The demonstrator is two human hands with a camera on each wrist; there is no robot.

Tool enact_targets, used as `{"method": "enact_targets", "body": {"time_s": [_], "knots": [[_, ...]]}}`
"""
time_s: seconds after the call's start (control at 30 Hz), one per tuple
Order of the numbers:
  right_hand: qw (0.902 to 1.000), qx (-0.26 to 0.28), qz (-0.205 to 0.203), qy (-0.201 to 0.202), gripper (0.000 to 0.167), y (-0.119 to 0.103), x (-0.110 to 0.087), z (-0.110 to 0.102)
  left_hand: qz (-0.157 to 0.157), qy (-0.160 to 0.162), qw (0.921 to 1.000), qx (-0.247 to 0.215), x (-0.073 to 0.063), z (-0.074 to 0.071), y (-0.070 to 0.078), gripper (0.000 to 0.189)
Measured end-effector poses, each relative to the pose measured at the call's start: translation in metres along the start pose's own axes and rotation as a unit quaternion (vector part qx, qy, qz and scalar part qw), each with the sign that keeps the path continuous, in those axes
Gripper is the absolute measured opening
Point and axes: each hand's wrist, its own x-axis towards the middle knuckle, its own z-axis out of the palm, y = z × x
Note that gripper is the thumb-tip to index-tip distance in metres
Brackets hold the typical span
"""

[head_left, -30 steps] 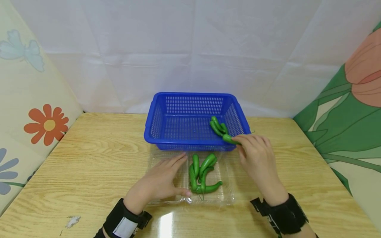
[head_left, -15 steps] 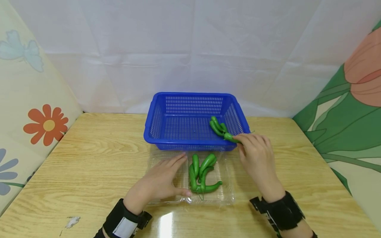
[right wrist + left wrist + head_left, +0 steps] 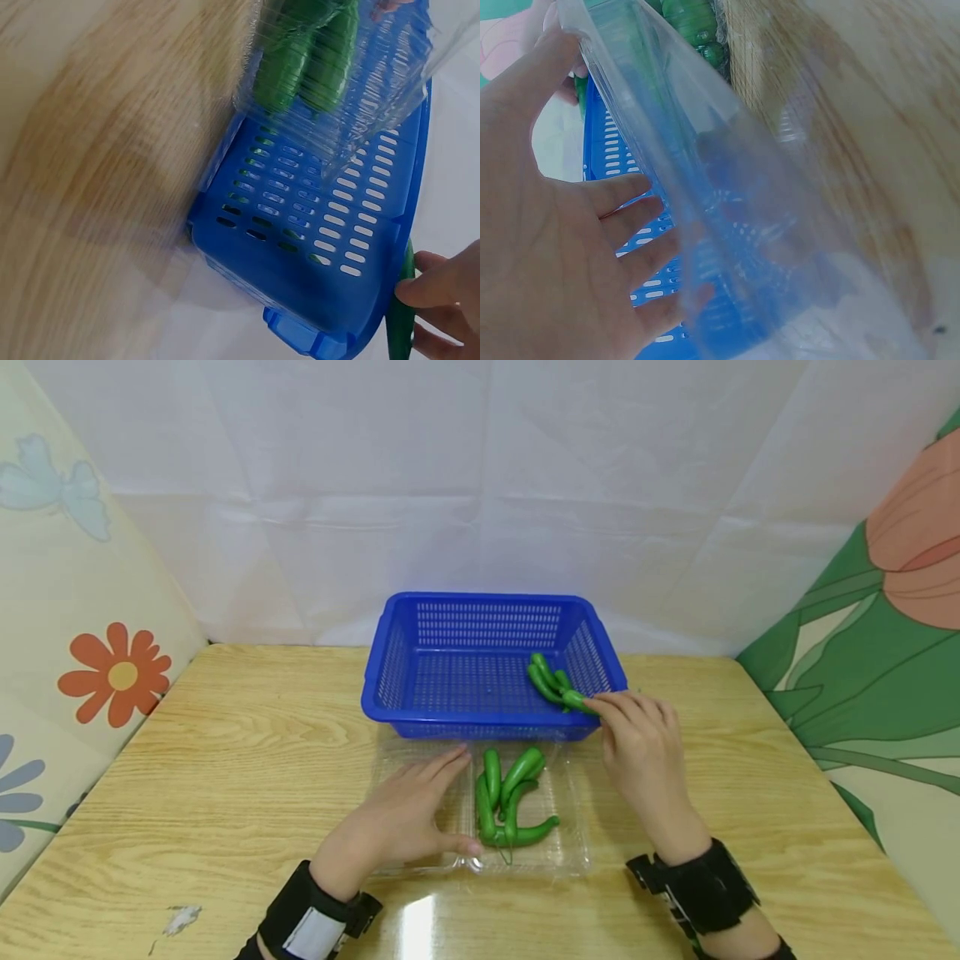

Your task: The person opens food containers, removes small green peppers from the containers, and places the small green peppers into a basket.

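My right hand pinches a green chili pepper over the blue basket's front right corner. In the right wrist view that pepper shows between thumb and fingers, beside the basket rim. Several other green peppers lie in the right end of the blue basket. In front of it stands a clear plastic clamshell box, opened flat, with several green peppers in its right half. My left hand rests spread over the left half, thumb and fingers touching the clear plastic.
The wooden table has a worn patch at the front left. A white cloth hangs behind the basket. Printed floral panels stand at left and right. Each wrist wears a black strap.
My right hand has moved slightly up and to the left, carrying the pepper a little further over the basket. My left hand and the peppers in the box stay put.
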Motion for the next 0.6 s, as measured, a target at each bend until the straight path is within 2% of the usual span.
{"method": "enact_targets", "body": {"time_s": [0.37, 0.6], "knots": [[0.9997, -0.018, -0.016, -0.008, 0.04, 0.0035, -0.0016, 0.0029, -0.003, -0.001, 1.0, 0.0, 0.0003, 0.0005, 0.0002, 0.109], [0.9991, -0.035, -0.022, -0.012, 0.04, 0.0049, -0.0012, 0.0025, -0.003, -0.002, 1.0, -0.003, 0.0003, 0.0003, 0.0001, 0.109]]}}
